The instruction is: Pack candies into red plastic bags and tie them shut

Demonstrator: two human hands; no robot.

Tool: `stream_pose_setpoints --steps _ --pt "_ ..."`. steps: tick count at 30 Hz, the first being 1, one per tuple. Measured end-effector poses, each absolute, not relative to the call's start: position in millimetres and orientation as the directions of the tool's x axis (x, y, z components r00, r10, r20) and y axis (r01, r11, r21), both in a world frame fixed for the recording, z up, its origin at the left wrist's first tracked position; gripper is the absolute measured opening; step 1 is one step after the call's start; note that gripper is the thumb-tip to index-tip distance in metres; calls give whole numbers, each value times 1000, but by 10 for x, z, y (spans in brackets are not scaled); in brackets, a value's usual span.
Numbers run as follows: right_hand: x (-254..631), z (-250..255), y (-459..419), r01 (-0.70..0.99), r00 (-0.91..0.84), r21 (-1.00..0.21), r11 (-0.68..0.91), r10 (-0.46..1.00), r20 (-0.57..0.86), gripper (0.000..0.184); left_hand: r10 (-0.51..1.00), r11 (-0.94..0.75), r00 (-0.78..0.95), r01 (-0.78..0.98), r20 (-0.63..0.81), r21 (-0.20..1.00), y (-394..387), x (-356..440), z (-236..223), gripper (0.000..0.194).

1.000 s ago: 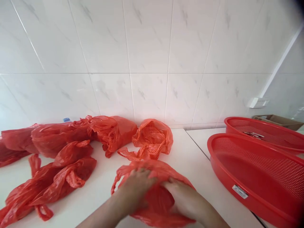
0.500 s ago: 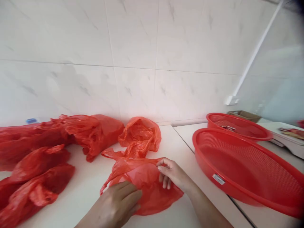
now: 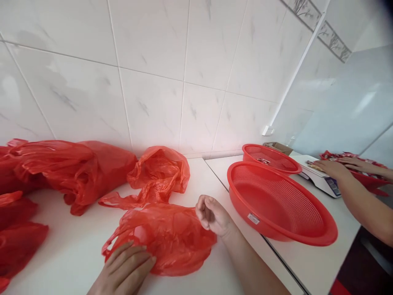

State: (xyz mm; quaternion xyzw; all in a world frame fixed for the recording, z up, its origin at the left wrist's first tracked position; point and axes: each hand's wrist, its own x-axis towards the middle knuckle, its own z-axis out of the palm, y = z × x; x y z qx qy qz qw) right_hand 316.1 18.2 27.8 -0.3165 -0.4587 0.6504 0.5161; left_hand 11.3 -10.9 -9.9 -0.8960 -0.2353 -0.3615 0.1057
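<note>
A translucent red plastic bag (image 3: pixel 172 241) lies crumpled on the white table in front of me. My left hand (image 3: pixel 124 266) rests on its near left edge, fingers stretched over the plastic and the thumb out of sight. Just over the bag's right side is my right hand (image 3: pixel 213 217), fingers curled in towards the palm, with nothing visible in it. Directly behind lies another crumpled red plastic bag (image 3: pixel 162 168), its handles trailing towards the first one.
Several full-looking red bags (image 3: pixel 104 164) line the left side. At right stand a large red plastic basket (image 3: pixel 254 205) and a smaller red basket (image 3: pixel 294 167) behind it. Beyond, another person's hands (image 3: pixel 331 168) reach over a white scale (image 3: pixel 322 180). A tiled wall (image 3: pixel 153 102) closes the back.
The view has swung right, bringing another person's arms into sight. My left fingers have straightened onto the bag; my right hand has lifted off it and curled. The bag is more crumpled.
</note>
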Motion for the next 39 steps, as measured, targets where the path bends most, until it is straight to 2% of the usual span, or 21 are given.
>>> stream_pose_setpoints --steps 3,8,10,11,12,14,16,17,19,22,24,27,30,35,39 --pt "3221 277 219 -408 -191 -913 -10 979 75 40 344 -851 633 523 694 -55 -134 85 -80 29" --pt "3203 467 66 -379 15 -920 97 995 99 28 332 -807 621 577 711 -127 -191 57 53 35" --pt "3227 650 -143 -163 166 -971 176 975 148 22 308 -805 611 576 729 -143 -216 62 110 34" --pt "3265 743 -267 75 256 -976 204 942 217 21 298 -805 610 574 734 -150 -224 65 130 32" --pt "3325 822 -393 349 311 -917 192 900 307 20 291 -805 603 574 742 -151 -228 68 142 31" --pt "3508 910 -626 778 279 -621 90 837 471 26 289 -806 584 576 758 -137 -221 69 138 29" --pt "3763 882 -818 955 189 -296 -31 831 524 39 292 -815 576 567 764 -116 -200 66 101 30" --pt "3907 831 -903 983 154 -163 -80 844 513 46 293 -822 574 560 764 -105 -188 65 76 30" --pt "4193 691 -1066 987 136 21 -162 886 443 51 296 -834 573 545 764 -86 -167 65 30 31" --pt "4524 512 -1300 961 178 148 -233 934 311 38 290 -845 569 530 769 -74 -158 72 -3 33" --pt "4642 463 -1419 959 173 175 -223 949 264 36 291 -848 568 525 770 -67 -163 78 -6 34" --pt "4696 484 -1458 972 106 174 -157 956 273 35 327 -840 550 541 768 -30 -166 89 -15 33" --pt "4683 564 -1264 969 53 211 -127 944 325 32 357 -831 551 557 755 -14 -156 96 -41 34" --pt "4665 755 -642 920 4 343 -189 880 475 40 360 -824 589 564 724 -49 -135 92 -49 36" --pt "4698 879 -440 916 -7 341 -210 842 539 41 390 -814 597 579 702 -40 -134 76 -5 34"
